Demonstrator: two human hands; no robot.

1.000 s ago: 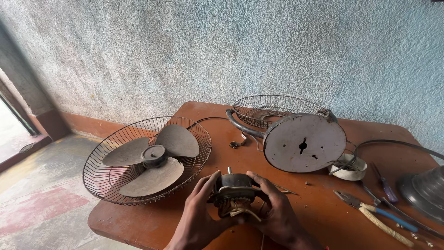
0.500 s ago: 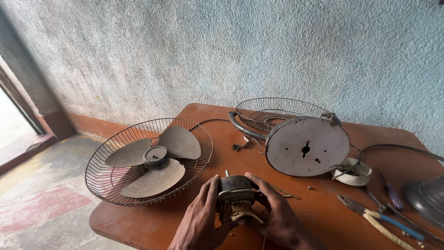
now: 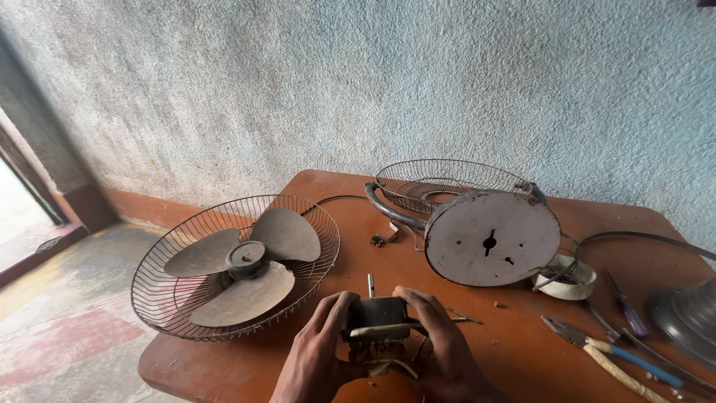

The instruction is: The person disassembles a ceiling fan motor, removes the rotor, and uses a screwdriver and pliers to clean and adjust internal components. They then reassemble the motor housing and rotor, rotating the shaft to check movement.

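Since the earlier frames both hands have stayed wrapped on the fan motor (image 3: 378, 319), and the view has drifted slightly, so the things on the tabletop (image 3: 522, 358) sit a bit lower. Left hand (image 3: 317, 358) and right hand (image 3: 440, 351) clasp the motor from either side near the tabletop's 6 o'clock edge, its short shaft pointing up and pale wires hanging below. At 9 o'clock from the hands lies a wire guard (image 3: 156, 298), overhanging the edge, with a three-blade fan blade (image 3: 242, 265) in it. At 1 o'clock stands a round metal plate (image 3: 492, 239) with a second wire guard (image 3: 447, 179) behind. Pliers (image 3: 597, 351) and a screwdriver (image 3: 626, 310) lie at 3 o'clock.
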